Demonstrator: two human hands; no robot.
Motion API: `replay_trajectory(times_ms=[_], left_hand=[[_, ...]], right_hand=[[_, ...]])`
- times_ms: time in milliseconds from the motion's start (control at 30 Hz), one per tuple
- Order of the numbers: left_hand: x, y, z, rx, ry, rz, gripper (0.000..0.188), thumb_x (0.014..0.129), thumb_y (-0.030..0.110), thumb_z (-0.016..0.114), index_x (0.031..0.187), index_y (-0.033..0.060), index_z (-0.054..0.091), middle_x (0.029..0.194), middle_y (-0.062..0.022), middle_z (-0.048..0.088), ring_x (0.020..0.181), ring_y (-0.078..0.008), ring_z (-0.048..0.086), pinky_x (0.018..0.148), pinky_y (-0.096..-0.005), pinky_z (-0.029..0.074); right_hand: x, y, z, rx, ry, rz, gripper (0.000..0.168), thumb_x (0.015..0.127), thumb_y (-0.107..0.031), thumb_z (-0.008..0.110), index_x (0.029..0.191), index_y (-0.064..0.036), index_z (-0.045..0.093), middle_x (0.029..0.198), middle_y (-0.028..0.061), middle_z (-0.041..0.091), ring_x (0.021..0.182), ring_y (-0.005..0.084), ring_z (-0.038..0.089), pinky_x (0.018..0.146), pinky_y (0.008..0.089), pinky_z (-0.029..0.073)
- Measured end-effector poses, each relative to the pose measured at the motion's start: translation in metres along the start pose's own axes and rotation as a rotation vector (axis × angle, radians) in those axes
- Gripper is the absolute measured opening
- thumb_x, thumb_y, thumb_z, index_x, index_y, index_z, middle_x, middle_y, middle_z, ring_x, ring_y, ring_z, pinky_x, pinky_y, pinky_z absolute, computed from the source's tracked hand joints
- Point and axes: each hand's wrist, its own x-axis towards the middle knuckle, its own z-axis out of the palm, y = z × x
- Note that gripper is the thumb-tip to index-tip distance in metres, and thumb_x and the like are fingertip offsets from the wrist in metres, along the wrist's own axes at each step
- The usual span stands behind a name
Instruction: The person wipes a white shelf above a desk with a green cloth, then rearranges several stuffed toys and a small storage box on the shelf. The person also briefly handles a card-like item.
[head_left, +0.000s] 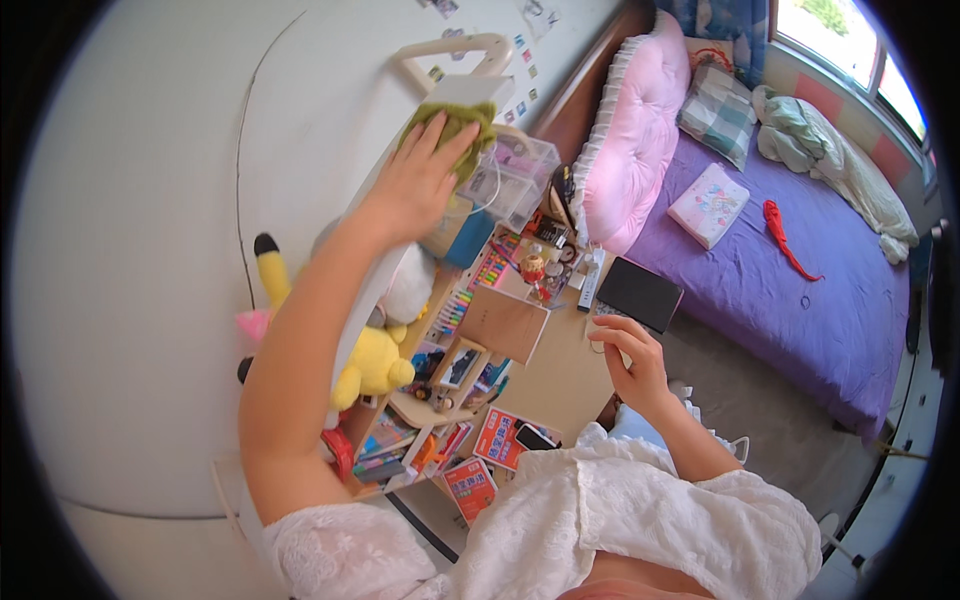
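My left hand (416, 187) lies over an olive-green cloth (480, 124), its fingers spread and pressed on it. The cloth rests on the narrow white top board (472, 88) of a shelf unit, towards its far end. My right hand (634, 360) hovers over the near side of the wooden desk (559, 390), fingers curled loosely and apart, with nothing in it. Just beyond that hand lies a black tablet-like slab (641, 292). A white power strip (591, 279) runs beside the slab.
Yellow plush toys (373, 367) sit behind the white board. A clear plastic box (517, 184) stands beside the cloth. Marker pens (454, 311), a wooden board (504, 321), a framed picture (459, 369), orange-red books (471, 487) and a phone (535, 436) crowd the desk. A bed (795, 315) stands at right.
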Motion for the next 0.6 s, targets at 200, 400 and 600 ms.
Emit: replay_trajectory(times_ms=[200,400,600], left_hand=[[-0.210,0.047,-0.050,0.149,-0.105,-0.235,0.051,0.086,0.000,0.046,0.136,0.0096,0.043,0.144,-0.0207,0.030,0.132,-0.0408,0.030,0.108,-0.0438,0.029],[-0.393,0.068,-0.054,0.023,-0.027,-0.771,0.050,0.085,0.002,0.047,0.135,0.0015,0.042,0.146,-0.0182,0.030,0.134,-0.0361,0.030,0.109,-0.0415,0.027],[-0.428,0.070,-0.055,0.028,0.089,-0.834,0.051,0.090,0.015,0.044,0.139,0.0028,0.037,0.147,-0.0164,0.031,0.136,-0.0347,0.027,0.110,-0.0436,0.022]], right_hand=[[0.011,-0.013,0.037,0.100,-0.265,-0.024,0.023,0.078,0.011,0.052,0.092,-0.002,0.065,0.105,0.0133,0.063,0.088,0.0252,0.064,0.071,0.0300,0.049],[0.072,0.004,0.046,0.097,-0.149,-0.137,0.017,0.082,0.005,0.055,0.094,-0.002,0.065,0.092,0.0107,0.066,0.082,0.0200,0.063,0.072,0.0283,0.048],[0.279,0.021,0.021,0.293,0.305,0.031,0.029,0.086,-0.023,0.066,0.106,-0.001,0.068,0.088,0.0034,0.067,0.078,0.0082,0.058,0.071,0.0218,0.046]])
